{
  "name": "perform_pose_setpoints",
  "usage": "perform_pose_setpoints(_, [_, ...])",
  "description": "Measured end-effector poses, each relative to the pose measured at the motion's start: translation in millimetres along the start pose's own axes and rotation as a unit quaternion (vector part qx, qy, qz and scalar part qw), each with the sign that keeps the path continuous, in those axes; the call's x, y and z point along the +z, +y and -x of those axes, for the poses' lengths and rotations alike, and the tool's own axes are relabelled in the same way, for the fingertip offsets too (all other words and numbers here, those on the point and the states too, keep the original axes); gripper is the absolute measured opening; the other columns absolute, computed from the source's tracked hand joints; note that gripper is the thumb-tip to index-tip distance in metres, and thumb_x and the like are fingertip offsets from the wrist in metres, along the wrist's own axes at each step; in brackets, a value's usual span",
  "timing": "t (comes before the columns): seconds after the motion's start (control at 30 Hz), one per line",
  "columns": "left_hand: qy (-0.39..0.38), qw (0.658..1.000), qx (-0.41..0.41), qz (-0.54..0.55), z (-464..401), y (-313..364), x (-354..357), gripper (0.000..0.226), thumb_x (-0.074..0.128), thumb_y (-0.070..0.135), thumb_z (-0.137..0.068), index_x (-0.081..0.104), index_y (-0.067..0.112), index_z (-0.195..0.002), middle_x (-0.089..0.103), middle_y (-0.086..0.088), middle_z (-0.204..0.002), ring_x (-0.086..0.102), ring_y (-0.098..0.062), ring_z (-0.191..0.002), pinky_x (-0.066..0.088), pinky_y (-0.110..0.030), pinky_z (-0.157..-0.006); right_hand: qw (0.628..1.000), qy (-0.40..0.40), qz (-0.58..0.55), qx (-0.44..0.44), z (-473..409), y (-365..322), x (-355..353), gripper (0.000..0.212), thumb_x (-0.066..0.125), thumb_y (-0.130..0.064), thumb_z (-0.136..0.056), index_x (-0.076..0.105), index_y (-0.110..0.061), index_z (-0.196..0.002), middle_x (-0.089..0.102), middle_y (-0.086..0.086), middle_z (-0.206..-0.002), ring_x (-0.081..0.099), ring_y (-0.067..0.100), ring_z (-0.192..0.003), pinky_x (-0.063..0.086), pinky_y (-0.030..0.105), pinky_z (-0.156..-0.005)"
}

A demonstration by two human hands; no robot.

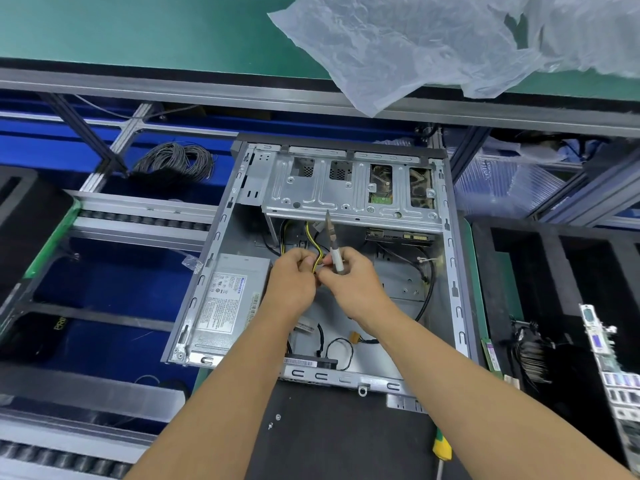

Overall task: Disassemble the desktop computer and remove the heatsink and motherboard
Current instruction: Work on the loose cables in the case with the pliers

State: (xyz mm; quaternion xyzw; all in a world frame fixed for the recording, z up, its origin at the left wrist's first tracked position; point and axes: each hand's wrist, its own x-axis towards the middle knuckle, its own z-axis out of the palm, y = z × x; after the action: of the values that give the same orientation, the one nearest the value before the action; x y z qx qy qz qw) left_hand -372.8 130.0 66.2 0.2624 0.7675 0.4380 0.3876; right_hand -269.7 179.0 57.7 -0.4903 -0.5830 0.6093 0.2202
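An open desktop case [457, 271] lies on its side on a black mat, its floor bare of a motherboard. The silver power supply [227, 303] sits at the case's left. My left hand [294, 275] grips a bundle of yellow and black power cables [317, 258] in the middle of the case. My right hand [349, 282] holds a pair of pliers [334, 244] with grey handles, tip pointing up toward the drive cage [349, 188]. A motherboard [613, 379] and a heatsink [533, 355] lie in the black tray on the right.
Loose black wires [337, 348] trail over the case floor. Two small screws [275, 420] lie on the black mat [329, 438], with a yellow-green screwdriver [441, 448] beside my right forearm. A crumpled plastic sheet [433, 46] covers the green shelf above. A cable coil [175, 161] lies at upper left.
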Motion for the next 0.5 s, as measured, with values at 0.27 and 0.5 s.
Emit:
perform_pose_setpoints(0.27, [-0.004,0.999,0.016,-0.04,2.2,-0.5,2.4,0.022,0.043,0.01,-0.102,0.066,0.013,-0.103,0.066,-0.004,-0.089,0.064,0.003,-0.069,0.047,-0.012,-0.056,0.994,0.085,0.07,-0.003,5.0,0.3,-16.1,0.013,0.061,-0.018,-0.08,0.055,-0.029,-0.078,0.057,-0.005,-0.072,0.047,0.014,-0.067,0.037,0.022,-0.053])
perform_pose_setpoints(0.5, [-0.021,0.972,0.186,-0.139,22.1,16.3,2.9,0.02,0.058,0.015,-0.096,0.071,0.018,-0.111,0.067,0.013,-0.09,0.06,0.009,-0.081,0.04,0.001,-0.07,0.997,0.062,-0.013,-0.055,39.3,-30.7,-32.6,0.014,0.063,-0.021,-0.084,0.055,-0.029,-0.076,0.049,-0.011,-0.062,0.036,0.003,-0.046,0.033,0.016,-0.041])
